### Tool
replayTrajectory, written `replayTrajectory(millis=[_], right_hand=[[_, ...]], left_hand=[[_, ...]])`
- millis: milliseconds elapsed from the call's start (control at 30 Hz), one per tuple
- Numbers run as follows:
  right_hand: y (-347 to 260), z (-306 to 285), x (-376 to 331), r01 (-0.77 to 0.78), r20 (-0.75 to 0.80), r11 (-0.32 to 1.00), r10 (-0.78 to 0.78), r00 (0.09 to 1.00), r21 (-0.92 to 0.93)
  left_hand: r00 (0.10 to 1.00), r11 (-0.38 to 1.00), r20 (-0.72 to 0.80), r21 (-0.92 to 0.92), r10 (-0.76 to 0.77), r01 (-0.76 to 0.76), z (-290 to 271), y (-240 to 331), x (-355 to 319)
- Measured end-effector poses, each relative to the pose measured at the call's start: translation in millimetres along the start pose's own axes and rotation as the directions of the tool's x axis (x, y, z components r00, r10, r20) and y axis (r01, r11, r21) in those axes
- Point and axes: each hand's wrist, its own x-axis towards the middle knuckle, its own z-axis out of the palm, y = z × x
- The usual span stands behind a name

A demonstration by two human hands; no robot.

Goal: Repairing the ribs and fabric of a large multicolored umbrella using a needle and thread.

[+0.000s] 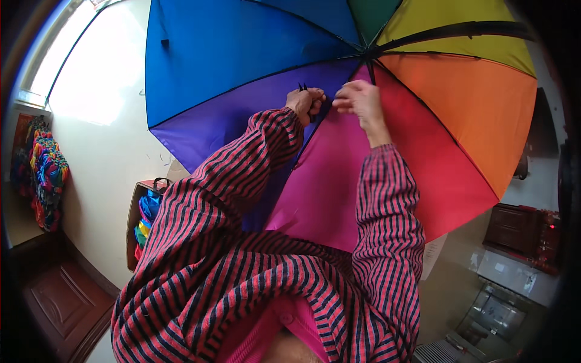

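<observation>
Rainbow-panelled fabric umbrella [254, 54] spread open above; I saw my left hand [305, 103] clenched on small black pliers [302, 88], right hand [358, 100] pinching its rib beside.

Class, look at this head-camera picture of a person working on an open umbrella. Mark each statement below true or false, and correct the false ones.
1. The open rainbow-coloured fabric umbrella has a blue panel at the upper left. True.
2. The left hand holds a small black pointed tool against a rib. True.
3. The right hand rests on the dark wooden door. False: it pinches the umbrella fabric near the hub.
4. The person wears plain white sleeves. False: the sleeves are red with dark stripes.
5. The brown cardboard box by the wall holds colourful folded items. True.
</observation>
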Motion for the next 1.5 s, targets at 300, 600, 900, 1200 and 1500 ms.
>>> replayTrajectory(millis=[300, 600, 900, 1200, 1500], right_hand=[[-138, -183, -35, 0.387, -0.090, 0.585, -0.471, 0.878, 0.712], [-209, -139, -84, 0.392, -0.140, 0.734, -0.382, 0.914, 0.555], [-251, -44, -130, 0.634, -0.150, 0.764, -0.617, 0.773, 0.121], [-150, -139, -46, 0.401, -0.249, 0.293, -0.955, 0.159, -0.868], [11, 20, -5, 0.404, 0.315, 0.217, -0.352, 0.881, -0.888]], left_hand=[[0.966, 0.926, -0.050, 0.300, 0.255, -0.229, -10, -7, -17], [0.853, 0.734, 0.043, 0.488, 0.519, -0.472, -31, -41, 9], [0.668, 0.319, 0.152, 0.787, 0.729, -0.528, -8, -32, -24], [0.762, 0.426, 0.265, 0.700, 0.591, -0.573, -2, -2, -8], [0.997, 0.998, -0.056, -0.035, 0.058, -0.060, 13, 19, -18]])
